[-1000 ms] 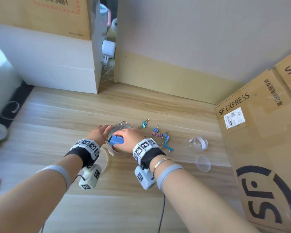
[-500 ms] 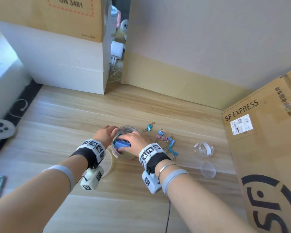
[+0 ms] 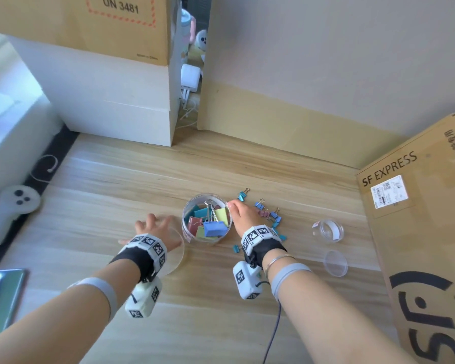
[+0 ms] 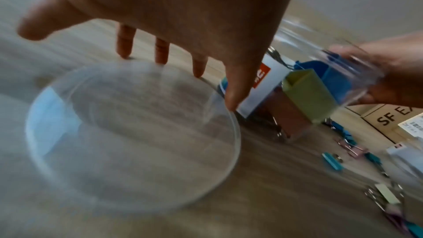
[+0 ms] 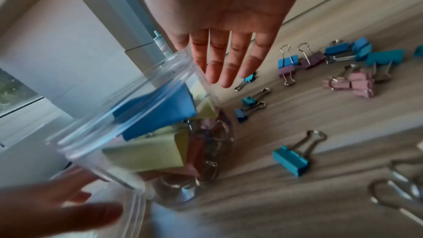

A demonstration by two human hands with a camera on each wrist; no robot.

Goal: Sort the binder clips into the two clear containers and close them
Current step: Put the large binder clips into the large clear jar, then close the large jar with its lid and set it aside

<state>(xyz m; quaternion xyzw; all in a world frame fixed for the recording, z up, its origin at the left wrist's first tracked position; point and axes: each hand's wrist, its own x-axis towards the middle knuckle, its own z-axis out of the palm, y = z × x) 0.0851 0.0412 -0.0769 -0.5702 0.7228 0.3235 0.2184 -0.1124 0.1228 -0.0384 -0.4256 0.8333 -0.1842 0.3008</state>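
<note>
A large clear container (image 3: 187, 222) stands open on the wooden floor, filled with big blue, yellow, pink and teal binder clips (image 3: 215, 228). Its large clear lid (image 3: 175, 254) lies flat to its left. My left hand (image 3: 155, 227) is spread over the lid, with fingertips (image 4: 230, 104) touching the lid's (image 4: 132, 133) far rim. My right hand (image 3: 243, 212) is empty, its straight fingers (image 5: 219, 64) beside the container's (image 5: 128, 100) right wall. Small binder clips (image 3: 269, 212) lie scattered right of the container, also in the right wrist view (image 5: 352, 84). Further right stand a small clear container (image 3: 327, 231) and its lid (image 3: 335, 263).
An SF Express cardboard box (image 3: 418, 232) walls off the right side. A white box (image 3: 111, 101) with a cardboard box on top stands at the back left. A white game controller (image 3: 11, 206) and a phone (image 3: 0, 292) lie at the far left.
My right hand let go of the big blue clip inside the large container and drew back to its right side. My left hand left the container and moved left onto the lid.
</note>
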